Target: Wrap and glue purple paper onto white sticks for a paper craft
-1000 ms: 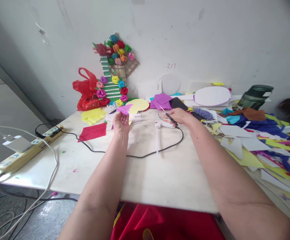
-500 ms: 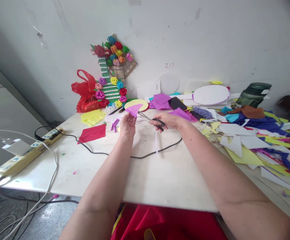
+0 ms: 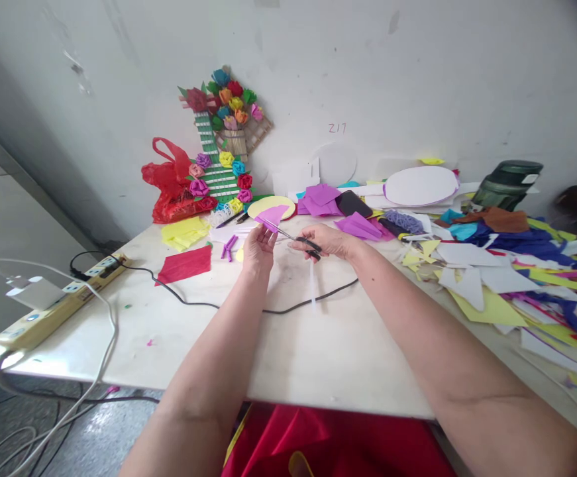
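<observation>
My left hand (image 3: 259, 249) pinches a piece of purple paper (image 3: 274, 216) above the table. In my right hand (image 3: 324, 240) is a pair of scissors (image 3: 309, 246) with black handles, its blades reaching left across the purple paper close to my left fingertips. Behind the held paper lies a pale yellow oval card (image 3: 288, 204). Just left of my left hand are small purple paper rolls (image 3: 229, 248). A whitish translucent stick (image 3: 313, 288) shows below the scissors.
A black cable (image 3: 189, 303) crosses the table. A power strip (image 3: 50, 311) lies along the left edge, a red paper piece (image 3: 185, 265) nearer the middle. Paper scraps (image 3: 487, 271) and a green bottle (image 3: 508, 185) are at right. A paper-flower craft (image 3: 218, 179) leans on the wall.
The scissors have moved slightly left, and their blades now lie further across the purple paper. The paper has tilted a little, and my left hand has shifted slightly right.
</observation>
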A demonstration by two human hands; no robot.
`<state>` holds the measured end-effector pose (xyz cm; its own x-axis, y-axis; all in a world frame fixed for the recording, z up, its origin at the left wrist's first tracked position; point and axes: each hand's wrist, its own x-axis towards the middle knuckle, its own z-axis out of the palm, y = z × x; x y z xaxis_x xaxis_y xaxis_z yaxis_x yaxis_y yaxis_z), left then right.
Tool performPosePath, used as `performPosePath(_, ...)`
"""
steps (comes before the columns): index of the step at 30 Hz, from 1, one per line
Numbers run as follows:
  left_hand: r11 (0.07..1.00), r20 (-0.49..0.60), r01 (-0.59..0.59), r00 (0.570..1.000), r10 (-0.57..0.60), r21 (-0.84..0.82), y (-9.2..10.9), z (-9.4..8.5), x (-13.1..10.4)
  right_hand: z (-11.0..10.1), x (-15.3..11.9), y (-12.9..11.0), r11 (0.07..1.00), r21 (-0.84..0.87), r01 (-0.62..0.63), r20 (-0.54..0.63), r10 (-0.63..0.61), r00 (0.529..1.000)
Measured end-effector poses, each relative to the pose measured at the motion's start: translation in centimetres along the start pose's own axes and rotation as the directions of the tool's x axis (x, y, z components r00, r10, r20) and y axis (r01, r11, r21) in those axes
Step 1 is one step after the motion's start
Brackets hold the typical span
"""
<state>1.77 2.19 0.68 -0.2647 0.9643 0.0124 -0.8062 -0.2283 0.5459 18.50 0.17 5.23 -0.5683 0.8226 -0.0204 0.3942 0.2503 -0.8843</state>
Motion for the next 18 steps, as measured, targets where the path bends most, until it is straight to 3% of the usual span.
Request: performPosePath(18, 1.0, -0.005, 0.01, 1.0, -0.01, 0.01, -0.12, 0.32, -0.43, 0.5, 0.26, 0.17, 0.996, 0.082, 0.036, -0.052, -0.032, 0.998)
